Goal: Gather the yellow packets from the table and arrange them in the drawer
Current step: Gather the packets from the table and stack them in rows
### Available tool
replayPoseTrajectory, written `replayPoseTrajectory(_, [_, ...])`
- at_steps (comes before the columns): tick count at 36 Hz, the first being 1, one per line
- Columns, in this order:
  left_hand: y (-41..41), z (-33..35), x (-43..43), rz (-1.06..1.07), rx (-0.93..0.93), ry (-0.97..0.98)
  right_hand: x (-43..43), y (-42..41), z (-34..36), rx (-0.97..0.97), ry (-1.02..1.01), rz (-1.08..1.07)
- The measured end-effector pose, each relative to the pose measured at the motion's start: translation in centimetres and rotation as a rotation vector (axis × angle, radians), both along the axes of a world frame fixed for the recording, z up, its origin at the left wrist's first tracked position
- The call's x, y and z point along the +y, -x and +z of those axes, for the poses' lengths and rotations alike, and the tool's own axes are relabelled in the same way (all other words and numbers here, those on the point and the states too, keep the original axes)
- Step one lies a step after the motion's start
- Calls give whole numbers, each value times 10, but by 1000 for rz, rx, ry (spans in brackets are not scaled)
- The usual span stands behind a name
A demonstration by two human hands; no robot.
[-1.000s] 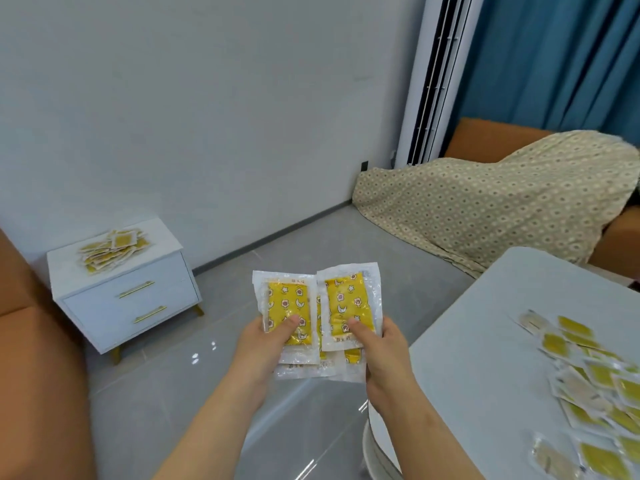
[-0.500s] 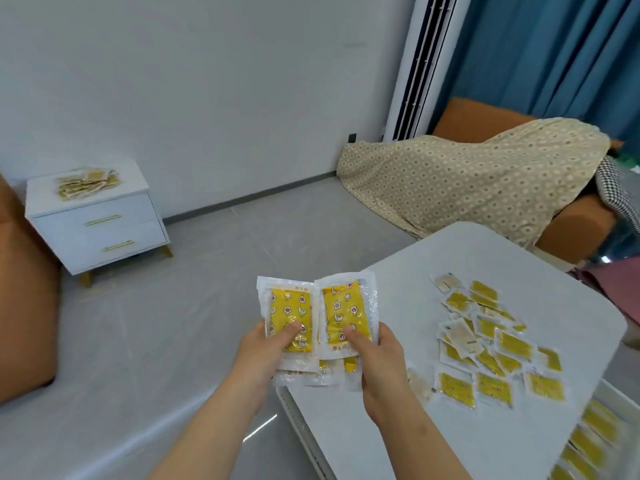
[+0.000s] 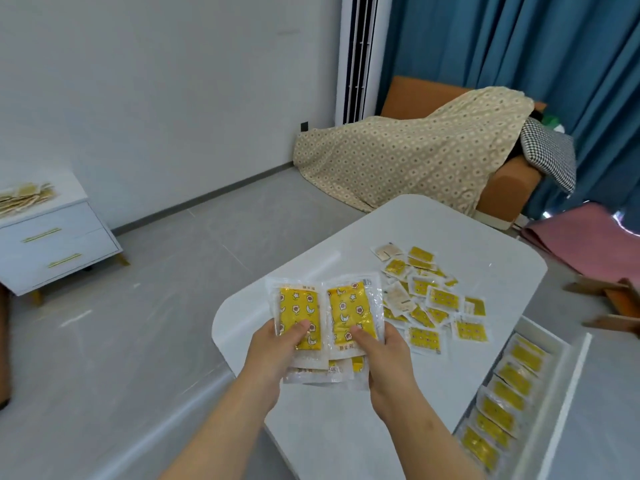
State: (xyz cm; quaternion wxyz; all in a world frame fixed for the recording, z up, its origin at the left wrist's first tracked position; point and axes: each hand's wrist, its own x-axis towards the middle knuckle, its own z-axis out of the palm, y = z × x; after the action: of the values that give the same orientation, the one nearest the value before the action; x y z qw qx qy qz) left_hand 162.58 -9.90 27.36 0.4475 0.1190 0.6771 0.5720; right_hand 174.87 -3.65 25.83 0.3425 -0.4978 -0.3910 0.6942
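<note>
Now the left hand point(image 3: 273, 355) and the right hand point(image 3: 388, 358) grip together a fanned stack of packets point(image 3: 349, 306), thumbs pressed on top. The wrappers are clear, the insides yellow with printed stars and moons. The stack is over the surface point(image 3: 450, 233) at its 8 o'clock edge. More loose packets point(image 3: 433, 299) lie near its centre, and a row of packets point(image 3: 505, 396) lies in the drawer point(image 3: 563, 407) at 4 o'clock.

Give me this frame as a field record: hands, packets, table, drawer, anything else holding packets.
left hand: thumb on top, grips held packets
right hand: grips the same held packets from the right
table: white, loose packets scattered on it
drawer: open, lower right, row of packets inside
nightstand: far left, drawers closed, pile on top
</note>
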Motion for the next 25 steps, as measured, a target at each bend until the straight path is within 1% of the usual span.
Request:
replayPoseTrajectory(6, [-83, -11, 53, 26, -17, -22, 56, -80, -6, 0, -43, 37])
replayPoseTrajectory(12, [-159, -20, 93, 71, -65, 12, 100, -154, -7, -79, -60, 113])
replayPoseTrajectory(18, [-202, -23, 125, 98, -51, 19, 135, -195, -9, -89, -47, 145])
replayPoseTrajectory(25, [-245, -22, 166, 96, -13, 25, 169, -235, -11, -74, -24, 112])
